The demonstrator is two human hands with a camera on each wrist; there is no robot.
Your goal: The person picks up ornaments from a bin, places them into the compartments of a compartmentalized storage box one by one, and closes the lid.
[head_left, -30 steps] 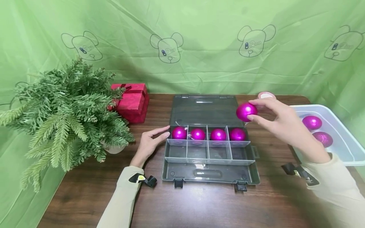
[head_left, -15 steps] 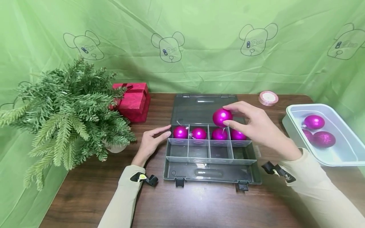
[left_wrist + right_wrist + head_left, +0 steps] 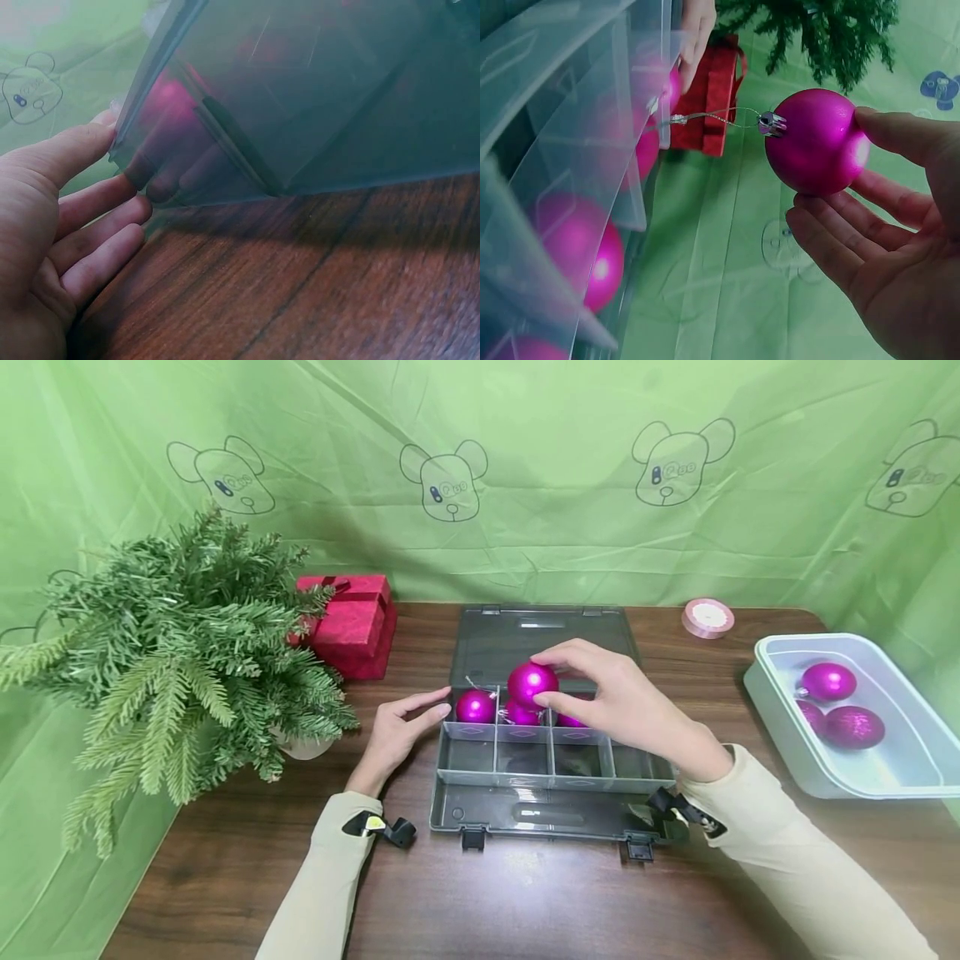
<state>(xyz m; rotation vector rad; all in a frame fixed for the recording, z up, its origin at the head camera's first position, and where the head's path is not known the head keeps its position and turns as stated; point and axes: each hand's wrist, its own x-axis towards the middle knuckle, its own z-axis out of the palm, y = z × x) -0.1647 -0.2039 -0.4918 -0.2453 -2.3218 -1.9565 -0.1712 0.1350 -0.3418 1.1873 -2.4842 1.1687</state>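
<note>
In the head view, the right hand (image 3: pixel 633 703) pinches a magenta bauble (image 3: pixel 531 681) at the divided case (image 3: pixel 474 812), above the back row's second compartment from the left. At the case's nine o'clock, the left hand (image 3: pixel 397 731) touches its edge, fingers extended; a tub (image 3: pixel 771 718) sits at three.

Left wrist: fingers (image 3: pixel 101 221) meet the case wall at nine.

Right wrist: the bauble's silver cap (image 3: pixel 774 124) points toward nine.
</note>
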